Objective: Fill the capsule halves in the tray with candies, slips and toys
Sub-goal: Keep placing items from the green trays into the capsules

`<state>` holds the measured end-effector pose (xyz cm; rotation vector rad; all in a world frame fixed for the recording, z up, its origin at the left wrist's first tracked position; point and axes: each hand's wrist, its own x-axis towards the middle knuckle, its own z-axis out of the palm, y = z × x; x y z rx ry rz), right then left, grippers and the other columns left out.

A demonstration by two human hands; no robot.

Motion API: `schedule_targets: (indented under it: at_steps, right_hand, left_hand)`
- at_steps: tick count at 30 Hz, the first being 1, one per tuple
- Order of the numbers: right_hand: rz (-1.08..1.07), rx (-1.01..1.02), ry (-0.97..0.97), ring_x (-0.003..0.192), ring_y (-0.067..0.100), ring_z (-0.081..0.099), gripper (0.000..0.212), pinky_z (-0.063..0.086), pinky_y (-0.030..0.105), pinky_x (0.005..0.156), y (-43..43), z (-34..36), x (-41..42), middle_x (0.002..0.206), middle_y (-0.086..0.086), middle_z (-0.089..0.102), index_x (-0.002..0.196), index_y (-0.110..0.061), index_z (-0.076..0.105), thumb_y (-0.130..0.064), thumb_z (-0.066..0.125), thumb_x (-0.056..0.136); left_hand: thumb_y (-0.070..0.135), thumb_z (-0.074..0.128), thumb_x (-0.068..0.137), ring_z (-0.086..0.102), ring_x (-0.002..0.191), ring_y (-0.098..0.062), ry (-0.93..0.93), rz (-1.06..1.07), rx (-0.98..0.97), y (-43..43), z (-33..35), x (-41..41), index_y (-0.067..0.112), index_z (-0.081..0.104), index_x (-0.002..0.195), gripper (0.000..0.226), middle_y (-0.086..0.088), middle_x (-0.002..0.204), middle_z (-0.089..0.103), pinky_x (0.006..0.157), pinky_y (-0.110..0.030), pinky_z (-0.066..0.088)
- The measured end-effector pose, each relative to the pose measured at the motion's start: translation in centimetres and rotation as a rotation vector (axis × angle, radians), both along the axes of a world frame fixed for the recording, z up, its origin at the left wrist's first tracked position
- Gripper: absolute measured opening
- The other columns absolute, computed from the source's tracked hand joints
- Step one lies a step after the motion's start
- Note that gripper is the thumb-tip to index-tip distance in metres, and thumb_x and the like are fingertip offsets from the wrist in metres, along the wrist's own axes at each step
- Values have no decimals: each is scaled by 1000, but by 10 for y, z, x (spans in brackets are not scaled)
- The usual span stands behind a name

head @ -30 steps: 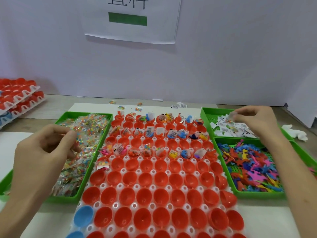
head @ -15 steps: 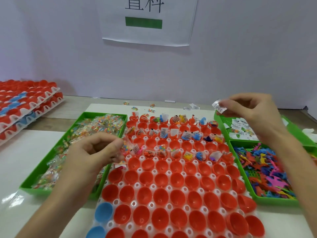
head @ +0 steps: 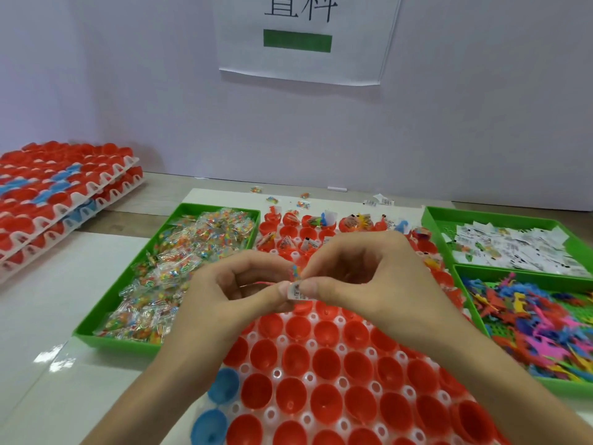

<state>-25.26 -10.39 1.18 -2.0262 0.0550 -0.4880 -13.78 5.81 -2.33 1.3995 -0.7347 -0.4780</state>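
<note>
Red capsule halves (head: 324, 403) sit open side up in the white tray (head: 342, 384), and only the rows at its far edge show fillings. The rows at the near edge are empty, with two blue halves (head: 223, 385) at the near left corner.

Both hands meet above the middle of the tray. The left hand (head: 244, 293) seems to pinch a candy packet (head: 295, 272) between thumb and forefinger, and the right hand (head: 362, 277) pinches a printed slip (head: 296, 293) that lies between the two thumbs. Packet and slip touch, held as one small bundle clear of the cups.

The job in hand looks like pairing candy and slip before dropping both into one cup. It would go best by keeping the two pressed flat together and lowering them right into the mouth of the next empty half. The fingers should let go only once the bundle is below the rim, since the light paper could flutter into a neighbouring cup. One hand can then reach for a toy.

Supplies lie in green bins beside the tray:
- candies (head: 112, 343) along the left edge
- slips (head: 494, 216) at the far right
- toys (head: 564, 386) nearer on the right
</note>
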Motion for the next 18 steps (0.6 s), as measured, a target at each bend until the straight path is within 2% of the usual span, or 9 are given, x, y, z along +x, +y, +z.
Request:
schedule_targets:
  at_steps: [3, 5, 7, 9, 11, 13, 14, 18]
  right_hand:
    - [-74, 57, -7, 61, 14, 68, 9, 55, 26, 59, 3, -5, 2, 71, -1, 73, 77, -20, 76, -20, 84, 81]
    - [-127, 50, -5, 61, 13, 67, 12, 53, 25, 58, 5, -7, 3, 71, -2, 72, 75, -22, 74, -24, 84, 80]
    - [-184, 15, -1, 65, 10, 67, 14, 52, 20, 60, 6, -9, 3, 75, -7, 71, 74, -26, 72, -28, 84, 79]
    - [-206, 13, 1, 71, 11, 70, 15, 55, 21, 64, 8, -9, 3, 80, -11, 72, 75, -27, 70, -27, 84, 80]
    - [-182, 46, -13, 73, 12, 71, 14, 58, 26, 66, 9, -10, 3, 80, -9, 72, 77, -25, 69, -24, 82, 82]
    - [-156, 80, -42, 73, 15, 72, 14, 60, 34, 66, 12, -10, 2, 79, -6, 72, 78, -22, 68, -21, 81, 84]
    - [-145, 86, -54, 74, 16, 72, 14, 60, 37, 67, 12, -10, 2, 79, -5, 72, 79, -21, 68, -20, 81, 84]
    - [-123, 120, -64, 77, 16, 69, 16, 59, 32, 68, 13, -11, 1, 82, -3, 68, 91, -26, 69, -22, 82, 83]
  left_hand:
    - [22, 86, 69, 77, 85, -29, 56, -85, -35, 0, 4, -6, 15, 76, 91, 25, -14, 93, 77, 72, -24, 60]
    - [15, 86, 69, 77, 85, -33, 91, -110, -52, 0, 5, -6, 12, 74, 94, 28, -17, 97, 76, 73, -25, 60]
    - [7, 85, 68, 76, 85, -35, 129, -113, -65, -1, 3, -5, 13, 73, 100, 34, -18, 100, 75, 73, -26, 60]
    - [6, 86, 67, 76, 87, -36, 156, -125, -76, -1, 2, -4, 13, 72, 104, 40, -18, 104, 74, 76, -27, 60]
    - [15, 86, 65, 75, 90, -38, 158, -143, -91, -2, 0, -5, 10, 70, 102, 41, -18, 105, 74, 82, -33, 60]
    - [23, 84, 66, 74, 90, -34, 149, -135, -97, -2, -1, -6, 8, 69, 94, 35, -18, 97, 75, 84, -35, 60]
    - [26, 84, 66, 74, 86, -29, 135, -118, -92, -2, -2, -6, 10, 69, 88, 32, -16, 90, 75, 81, -32, 60]
    - [29, 83, 62, 71, 72, -18, 137, -74, -108, -3, -2, -6, 18, 71, 73, 20, -10, 73, 74, 71, -22, 57]
